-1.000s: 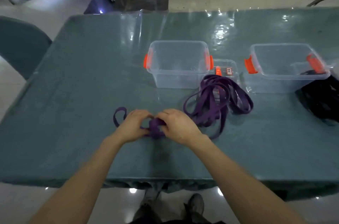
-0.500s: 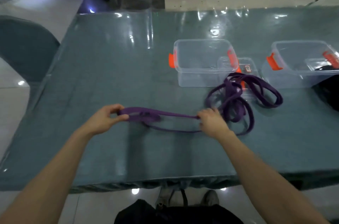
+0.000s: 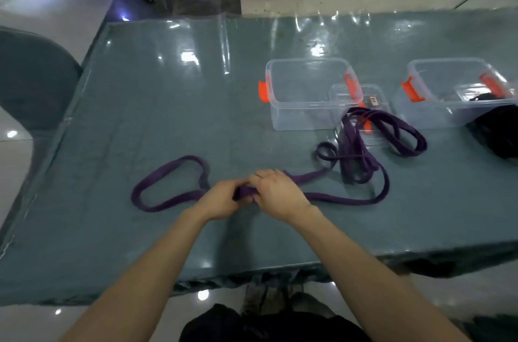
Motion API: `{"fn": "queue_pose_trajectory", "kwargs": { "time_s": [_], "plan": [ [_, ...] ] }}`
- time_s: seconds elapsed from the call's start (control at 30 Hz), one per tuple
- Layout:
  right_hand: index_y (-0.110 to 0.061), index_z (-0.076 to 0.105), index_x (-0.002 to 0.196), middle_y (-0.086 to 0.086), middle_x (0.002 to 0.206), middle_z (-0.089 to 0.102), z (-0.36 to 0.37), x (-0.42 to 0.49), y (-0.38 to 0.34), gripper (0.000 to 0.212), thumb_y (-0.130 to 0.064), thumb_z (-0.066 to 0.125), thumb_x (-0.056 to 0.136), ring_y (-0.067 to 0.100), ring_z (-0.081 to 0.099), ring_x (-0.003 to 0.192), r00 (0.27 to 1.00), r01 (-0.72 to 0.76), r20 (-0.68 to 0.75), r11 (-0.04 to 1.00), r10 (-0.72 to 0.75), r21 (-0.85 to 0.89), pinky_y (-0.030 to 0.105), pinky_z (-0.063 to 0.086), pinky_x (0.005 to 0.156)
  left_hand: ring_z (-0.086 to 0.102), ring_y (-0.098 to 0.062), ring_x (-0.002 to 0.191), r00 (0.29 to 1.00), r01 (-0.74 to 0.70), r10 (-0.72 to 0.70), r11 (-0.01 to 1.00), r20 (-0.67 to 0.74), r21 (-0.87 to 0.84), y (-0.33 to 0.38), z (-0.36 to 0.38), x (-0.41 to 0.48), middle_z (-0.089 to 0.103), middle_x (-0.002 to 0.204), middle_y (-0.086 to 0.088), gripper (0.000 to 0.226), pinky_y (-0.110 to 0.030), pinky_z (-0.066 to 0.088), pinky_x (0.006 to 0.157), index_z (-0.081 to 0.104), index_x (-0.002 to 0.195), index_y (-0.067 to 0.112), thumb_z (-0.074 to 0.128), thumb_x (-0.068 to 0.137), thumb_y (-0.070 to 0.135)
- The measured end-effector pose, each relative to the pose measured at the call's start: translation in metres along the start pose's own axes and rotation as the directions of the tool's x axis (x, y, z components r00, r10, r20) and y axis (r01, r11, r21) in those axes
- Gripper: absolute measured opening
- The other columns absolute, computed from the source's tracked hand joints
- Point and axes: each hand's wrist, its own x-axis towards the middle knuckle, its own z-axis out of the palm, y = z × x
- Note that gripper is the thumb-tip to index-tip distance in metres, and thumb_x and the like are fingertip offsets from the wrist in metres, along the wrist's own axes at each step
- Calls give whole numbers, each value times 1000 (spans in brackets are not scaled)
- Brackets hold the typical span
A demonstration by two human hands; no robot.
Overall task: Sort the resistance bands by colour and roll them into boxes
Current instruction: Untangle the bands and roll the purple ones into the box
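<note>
A long purple resistance band (image 3: 168,173) lies on the table, one loop spread out to the left and a strand trailing right. My left hand (image 3: 221,198) and my right hand (image 3: 277,191) meet over its middle and both pinch a bunched fold of it between them. A heap of more purple bands (image 3: 372,140) lies behind and to the right. A clear box with orange clips (image 3: 308,95) stands beyond the hands with nothing visible inside. A second clear box (image 3: 454,92) stands at the right with something black in it. Black bands (image 3: 499,131) are piled against its front right.
The teal table (image 3: 140,117) carries a shiny clear plastic sheet. A clear lid (image 3: 361,95) lies between the two boxes under the purple heap. A grey chair (image 3: 30,81) stands at the table's left end. The table's near edge runs just below my forearms.
My hands were apart half a second ago, stretching the purple band between them; they have come together over its middle, and a slack loop now lies out to the left.
</note>
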Motion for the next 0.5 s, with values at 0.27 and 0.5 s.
{"fn": "queue_pose_trajectory", "kwargs": {
  "time_s": [0.27,0.5],
  "plan": [
    [-18,29,166,2,170,33,29,-43,116,82,-18,65,92,22,21,162,960,-256,79,957,268,-134,65,8,129,69,-43,101,913,303,-243,942,-327,144,-63,-59,-33,73,104,-22,7,-51,53,87,67,105,8,64,99,6],
    [-6,29,161,14,146,60,40,-55,170,61,-20,54,107,34,50,138,785,-616,-40,772,618,-159,51,37,118,24,-42,161,808,589,-520,735,-278,337,-85,-33,-71,19,175,-23,143,-52,20,130,7,172,10,94,69,58]
  ]
}}
